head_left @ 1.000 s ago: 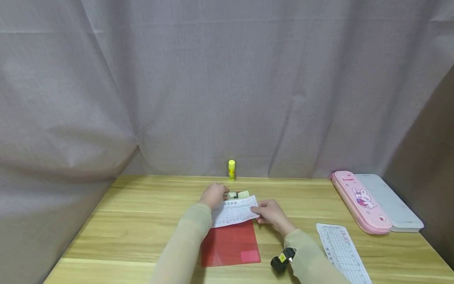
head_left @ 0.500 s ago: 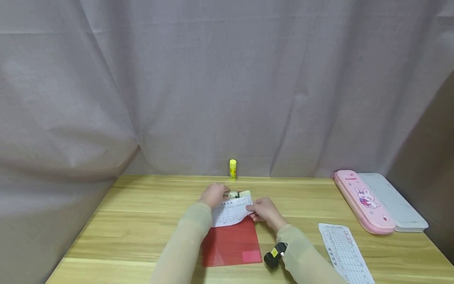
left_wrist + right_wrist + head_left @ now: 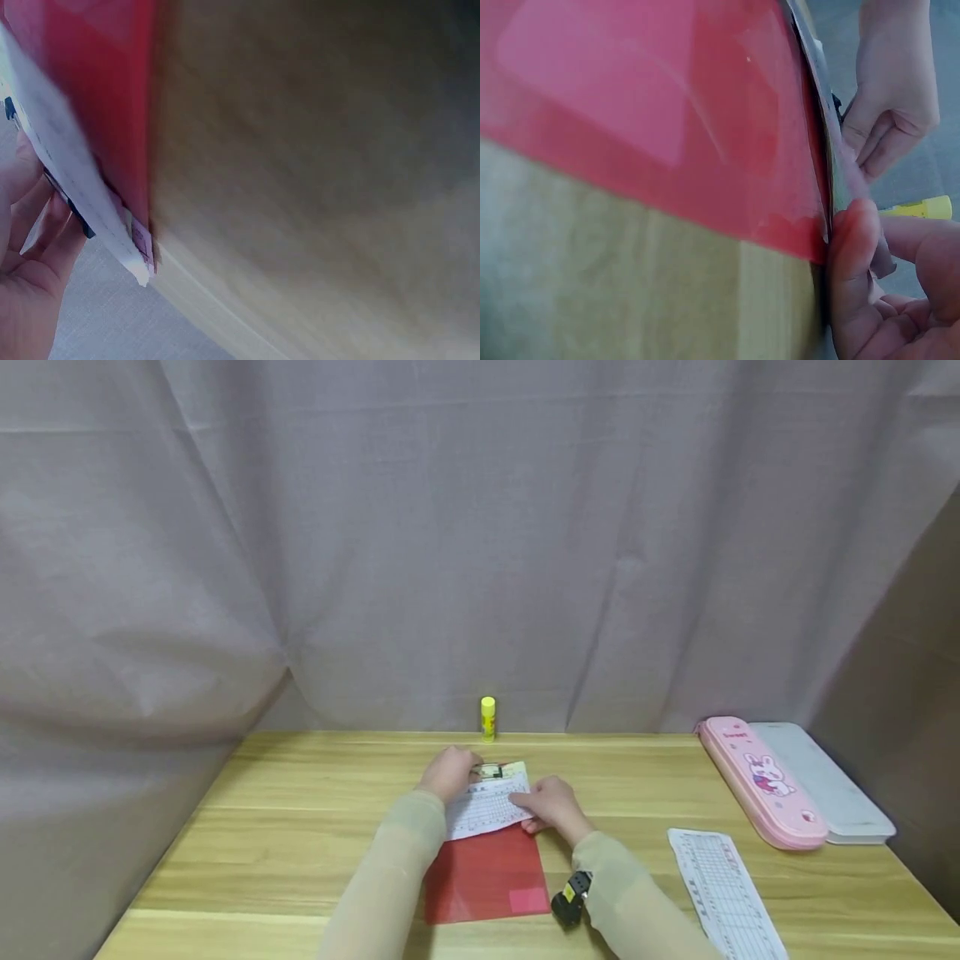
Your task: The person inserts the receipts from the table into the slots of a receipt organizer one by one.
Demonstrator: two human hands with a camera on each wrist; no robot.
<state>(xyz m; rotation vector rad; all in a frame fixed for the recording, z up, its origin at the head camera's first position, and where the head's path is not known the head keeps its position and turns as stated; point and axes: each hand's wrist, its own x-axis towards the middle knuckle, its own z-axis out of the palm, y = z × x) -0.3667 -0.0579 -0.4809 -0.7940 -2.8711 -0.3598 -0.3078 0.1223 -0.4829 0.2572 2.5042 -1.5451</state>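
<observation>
A red plastic folder (image 3: 483, 872) lies on the table with a metal clip (image 3: 492, 771) at its far end. Over its upper half is a white printed sheet with a grid (image 3: 483, 808); a yellowish paper (image 3: 516, 769) shows past its far edge. My left hand (image 3: 447, 774) is at the clip, and the left wrist view has its fingers curled at the clip's black end (image 3: 79, 216). With thumb on top, my right hand (image 3: 557, 807) pinches the sheet's right edge. The right wrist view shows that thumb and fingers (image 3: 855, 225) at the folder's edge.
A yellow glue stick (image 3: 489, 720) stands at the table's back edge. To the right lie a second printed sheet (image 3: 726, 889), a pink rabbit pencil case (image 3: 761, 783) and a flat white object (image 3: 821, 783) beside it. A grey curtain (image 3: 465, 543) hangs behind the table.
My right hand has moved left, bringing the sheet's right edge in line with the folder; the sheet bowed midway and now lies flatter. The left hand has stayed at the clip.
</observation>
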